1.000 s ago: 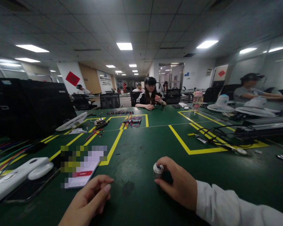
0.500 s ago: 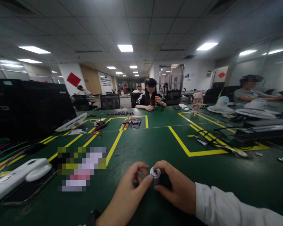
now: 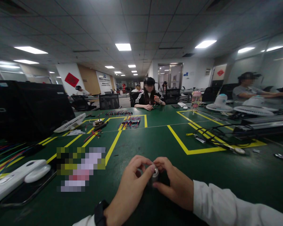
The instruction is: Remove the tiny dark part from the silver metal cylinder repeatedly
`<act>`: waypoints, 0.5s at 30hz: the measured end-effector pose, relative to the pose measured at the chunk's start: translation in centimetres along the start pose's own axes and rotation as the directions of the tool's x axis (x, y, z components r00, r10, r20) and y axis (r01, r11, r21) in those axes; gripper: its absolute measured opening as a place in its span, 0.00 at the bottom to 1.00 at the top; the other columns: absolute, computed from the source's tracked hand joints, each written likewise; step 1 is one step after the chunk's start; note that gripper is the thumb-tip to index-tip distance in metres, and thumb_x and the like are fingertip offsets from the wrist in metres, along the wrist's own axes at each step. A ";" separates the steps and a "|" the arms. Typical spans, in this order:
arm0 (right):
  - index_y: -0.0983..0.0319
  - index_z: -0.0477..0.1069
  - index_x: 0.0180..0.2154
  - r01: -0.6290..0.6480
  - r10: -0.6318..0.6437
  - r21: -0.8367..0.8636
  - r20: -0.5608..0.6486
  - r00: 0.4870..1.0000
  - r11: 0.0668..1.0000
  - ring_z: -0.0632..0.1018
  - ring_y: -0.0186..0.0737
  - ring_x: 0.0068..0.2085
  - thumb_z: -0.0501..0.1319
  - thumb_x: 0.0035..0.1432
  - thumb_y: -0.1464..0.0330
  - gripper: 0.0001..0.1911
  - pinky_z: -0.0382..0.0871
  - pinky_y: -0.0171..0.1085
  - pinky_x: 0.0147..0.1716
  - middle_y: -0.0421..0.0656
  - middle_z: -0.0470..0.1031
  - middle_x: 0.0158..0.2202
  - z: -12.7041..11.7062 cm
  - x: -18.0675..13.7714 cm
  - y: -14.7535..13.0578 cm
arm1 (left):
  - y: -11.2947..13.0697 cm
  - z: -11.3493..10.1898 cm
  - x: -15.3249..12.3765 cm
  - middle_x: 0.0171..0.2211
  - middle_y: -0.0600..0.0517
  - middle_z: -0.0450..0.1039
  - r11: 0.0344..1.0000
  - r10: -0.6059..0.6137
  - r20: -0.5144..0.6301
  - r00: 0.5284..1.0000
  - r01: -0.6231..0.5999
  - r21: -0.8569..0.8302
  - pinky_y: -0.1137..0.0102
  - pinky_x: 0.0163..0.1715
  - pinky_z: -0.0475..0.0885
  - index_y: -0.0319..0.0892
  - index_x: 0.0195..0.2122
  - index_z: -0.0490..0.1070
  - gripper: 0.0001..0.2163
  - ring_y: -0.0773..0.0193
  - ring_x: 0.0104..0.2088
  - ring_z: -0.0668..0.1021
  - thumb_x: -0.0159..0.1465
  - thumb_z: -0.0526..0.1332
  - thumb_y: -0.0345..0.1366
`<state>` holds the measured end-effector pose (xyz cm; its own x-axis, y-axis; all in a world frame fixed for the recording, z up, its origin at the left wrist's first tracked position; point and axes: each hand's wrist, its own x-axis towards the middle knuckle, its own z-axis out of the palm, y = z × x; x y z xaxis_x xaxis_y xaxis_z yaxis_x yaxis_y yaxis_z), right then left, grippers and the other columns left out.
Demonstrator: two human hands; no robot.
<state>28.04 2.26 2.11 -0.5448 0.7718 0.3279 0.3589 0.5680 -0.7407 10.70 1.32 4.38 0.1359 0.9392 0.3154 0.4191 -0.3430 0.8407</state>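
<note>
R hand (image 3: 175, 183) + L hand (image 3: 135, 180) at metal cyl. (image 3: 155, 174), twd worktop (image 3: 143, 142) near edge.
R grasping it; L at top, grip unclear.

Open-plan office, partly an electronics assembly workshop
Ceiling panel lights (image 3: 123, 47) and mesh chairs (image 3: 109, 102) say office; nearer me, a green worktop (image 3: 146, 141) marked with yellow tape (image 3: 178, 139) carries bundled wires (image 3: 132, 122).

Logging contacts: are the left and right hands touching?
Cannot tell. Head view: left hand and right hand have fingertips close together at top of the metal cylinder; contact or gap too small to see.
</note>
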 end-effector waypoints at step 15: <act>0.62 0.55 0.51 -0.010 0.006 -0.110 -0.037 0.999 0.994 0.72 0.36 0.46 0.57 0.51 0.74 0.25 0.66 0.38 0.48 0.46 0.68 0.47 -0.4 -0.9 0.8 | -3.1 -1.4 -0.5 0.44 0.50 0.75 0.951 -0.004 0.158 0.987 -0.045 0.307 0.53 0.46 0.62 0.59 0.32 0.81 0.06 0.46 0.47 0.70 0.54 0.66 0.38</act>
<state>29.18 2.14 1.43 -0.5140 0.7852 0.3454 0.4455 0.5885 -0.6747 8.08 1.88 2.22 0.2744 0.9316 0.2383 0.6679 -0.3629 0.6498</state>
